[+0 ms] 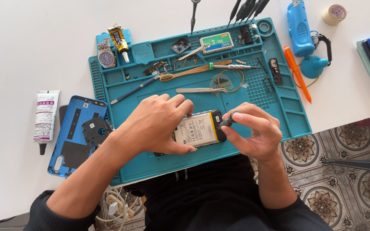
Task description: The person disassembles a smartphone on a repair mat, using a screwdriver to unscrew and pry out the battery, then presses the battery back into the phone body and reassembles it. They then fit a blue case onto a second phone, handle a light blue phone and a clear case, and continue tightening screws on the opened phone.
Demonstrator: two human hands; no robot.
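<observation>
Head view: opened smartphone (202,130) lies mid-front on the teal repair mat (296,124), long axis left-right, battery up. Left hand (157,124) is spread flat over the phone's left half, pinning it. Right hand (253,132) pinches a small screwdriver (228,121), tip touching the phone's right end. Tweezers (202,90) just behind the phone; blue back cover (76,132) left of the mat. Nothing blocks.

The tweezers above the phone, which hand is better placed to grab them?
Probably the left hand: it only steadies the opened phone, its fingers lying just below the tweezers. The right hand is pinching a small dark screwdriver.
</observation>
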